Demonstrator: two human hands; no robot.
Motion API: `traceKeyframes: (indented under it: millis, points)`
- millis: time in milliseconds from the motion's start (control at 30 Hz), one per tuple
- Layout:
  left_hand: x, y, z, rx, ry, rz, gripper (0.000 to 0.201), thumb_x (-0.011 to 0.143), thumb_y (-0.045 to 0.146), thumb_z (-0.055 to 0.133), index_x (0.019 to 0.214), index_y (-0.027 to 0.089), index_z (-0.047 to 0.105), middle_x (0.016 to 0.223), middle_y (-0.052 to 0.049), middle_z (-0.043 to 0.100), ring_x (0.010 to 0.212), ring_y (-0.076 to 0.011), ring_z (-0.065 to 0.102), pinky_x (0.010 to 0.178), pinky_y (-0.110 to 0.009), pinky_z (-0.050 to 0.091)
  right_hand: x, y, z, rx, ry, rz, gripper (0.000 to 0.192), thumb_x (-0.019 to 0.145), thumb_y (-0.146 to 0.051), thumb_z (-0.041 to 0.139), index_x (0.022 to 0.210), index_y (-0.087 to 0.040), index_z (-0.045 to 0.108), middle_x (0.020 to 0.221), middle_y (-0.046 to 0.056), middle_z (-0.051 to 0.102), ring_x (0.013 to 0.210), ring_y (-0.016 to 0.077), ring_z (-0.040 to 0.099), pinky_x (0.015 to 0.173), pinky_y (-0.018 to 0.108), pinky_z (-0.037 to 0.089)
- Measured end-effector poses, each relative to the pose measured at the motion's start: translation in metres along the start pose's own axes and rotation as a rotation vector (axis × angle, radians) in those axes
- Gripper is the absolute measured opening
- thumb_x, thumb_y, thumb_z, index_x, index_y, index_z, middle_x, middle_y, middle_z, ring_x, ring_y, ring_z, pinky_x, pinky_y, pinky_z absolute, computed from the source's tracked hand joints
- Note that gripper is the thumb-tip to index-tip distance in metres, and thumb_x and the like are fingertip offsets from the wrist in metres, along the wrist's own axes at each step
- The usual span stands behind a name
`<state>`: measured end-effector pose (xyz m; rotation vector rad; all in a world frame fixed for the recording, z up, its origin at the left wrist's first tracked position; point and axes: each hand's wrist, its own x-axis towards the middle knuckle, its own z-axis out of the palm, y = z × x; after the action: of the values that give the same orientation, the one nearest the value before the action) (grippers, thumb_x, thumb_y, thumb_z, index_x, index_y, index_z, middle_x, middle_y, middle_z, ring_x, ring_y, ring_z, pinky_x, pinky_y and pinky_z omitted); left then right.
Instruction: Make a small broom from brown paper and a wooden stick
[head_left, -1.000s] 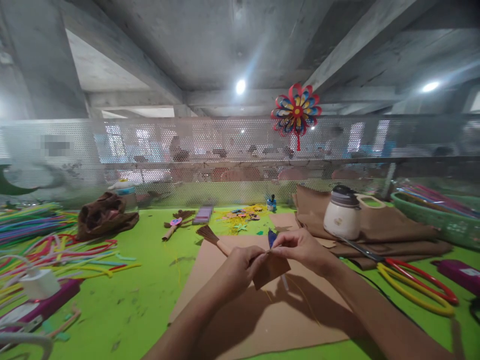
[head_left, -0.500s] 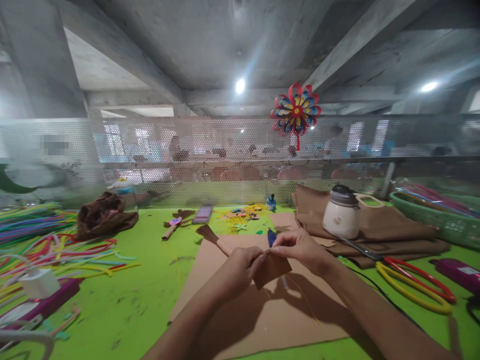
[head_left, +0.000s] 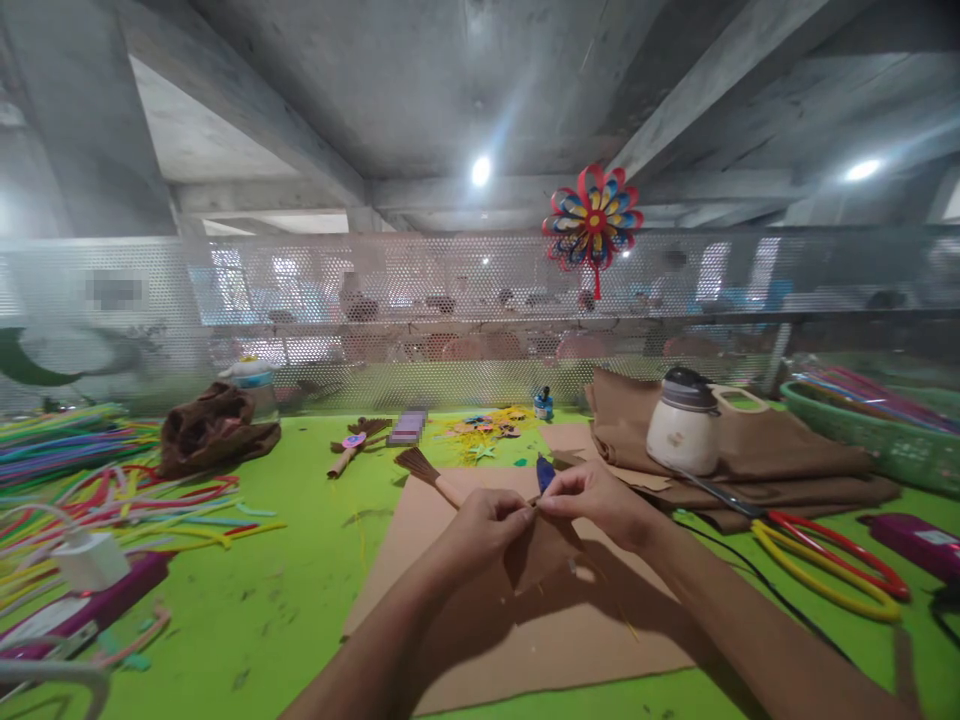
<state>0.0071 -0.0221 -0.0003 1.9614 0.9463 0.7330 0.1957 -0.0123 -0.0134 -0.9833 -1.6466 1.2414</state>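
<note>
Both hands, left hand point(head_left: 480, 525) and right hand point(head_left: 592, 500), pinch a small brown paper piece point(head_left: 544, 550).

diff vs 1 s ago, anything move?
Barely. Both hands, left hand and right hand, still pinch the small brown paper piece at its top; it now hangs a bit lower and more edge-on. Brown sheet, scissors and white jar unmoved.

1 head view — forward, slightly down, close over the table point(head_left: 300, 560).
</note>
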Motion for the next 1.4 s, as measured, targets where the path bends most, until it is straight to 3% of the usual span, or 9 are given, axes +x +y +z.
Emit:
traceKeyframes:
  millis: [133,267,400,600,867,1033,1233,1400]
  points:
    - [0.002,-0.006,-0.002,0.011,0.016,0.010,0.033,0.078,0.038,0.048,0.054,0.016,0.046,0.047,0.005,0.041,0.046,-0.0081,0.035,0.046,-0.021,0.025,0.002,0.001,-0.002,0.055,0.005,0.064,0.032,0.064,-0.041,0.072,0.059,-0.012,0.062,0.051,-0.002,0.052,0.048,0.0079,0.043,0.051,0.024,0.034]
    - [0.006,-0.012,-0.003,-0.010,0.014,0.013,0.030,0.077,0.038,0.049,0.057,0.015,0.049,0.049,0.005,0.042,0.047,-0.0081,0.035,0.046,-0.021,0.024,0.001,-0.002,-0.004,0.164,0.035,0.051,0.035,0.069,-0.047,0.067,0.070,-0.012,0.064,0.058,-0.001,0.054,0.052,0.0083,0.046,0.055,0.024,0.038]
    - [0.006,-0.014,-0.003,-0.063,0.032,0.000,0.033,0.077,0.041,0.050,0.057,0.016,0.048,0.046,0.005,0.043,0.044,-0.0081,0.037,0.045,-0.021,0.025,-0.001,-0.002,0.003,0.065,0.008,0.015,0.031,0.067,-0.042,0.071,0.071,-0.012,0.064,0.061,0.000,0.058,0.055,0.0094,0.049,0.055,0.024,0.037]
    - [0.003,-0.010,-0.001,-0.120,0.008,-0.031,0.034,0.079,0.040,0.048,0.055,0.016,0.048,0.044,0.003,0.046,0.042,-0.0092,0.042,0.046,-0.021,0.030,0.002,0.005,0.007,-0.019,0.053,-0.013,0.031,0.068,-0.042,0.070,0.061,-0.013,0.060,0.050,-0.002,0.052,0.048,0.0084,0.044,0.049,0.023,0.032]
    - [0.005,-0.009,-0.008,0.081,-0.025,0.046,0.033,0.079,0.036,0.048,0.053,0.016,0.045,0.048,0.005,0.042,0.046,-0.0083,0.036,0.047,-0.021,0.026,0.001,0.002,-0.001,0.012,-0.007,0.038,0.035,0.065,-0.044,0.070,0.057,-0.013,0.058,0.049,-0.003,0.050,0.047,0.0076,0.042,0.049,0.022,0.032]
    - [0.005,-0.013,-0.013,0.120,-0.078,0.021,0.031,0.079,0.034,0.047,0.055,0.015,0.050,0.051,0.003,0.050,0.050,-0.0094,0.041,0.050,-0.022,0.029,0.002,0.002,-0.004,-0.026,0.023,0.026,0.036,0.064,-0.046,0.071,0.057,-0.013,0.058,0.047,-0.004,0.048,0.045,0.0078,0.040,0.047,0.023,0.029]
    - [0.003,-0.009,-0.015,0.011,-0.100,-0.059,0.029,0.074,0.038,0.053,0.056,0.015,0.051,0.049,0.003,0.051,0.047,-0.0096,0.044,0.049,-0.021,0.032,0.002,0.000,-0.008,-0.047,0.018,0.019,0.040,0.062,-0.050,0.070,0.055,-0.014,0.054,0.047,-0.004,0.046,0.046,0.0080,0.039,0.047,0.023,0.026]
    - [0.003,-0.017,-0.018,-0.155,-0.117,-0.139,0.028,0.070,0.041,0.059,0.062,0.014,0.055,0.057,-0.002,0.061,0.051,-0.0120,0.055,0.055,-0.024,0.042,0.002,0.000,-0.015,-0.037,0.026,-0.006,0.039,0.066,-0.049,0.068,0.055,-0.015,0.051,0.048,-0.005,0.044,0.046,0.0070,0.036,0.048,0.023,0.023]
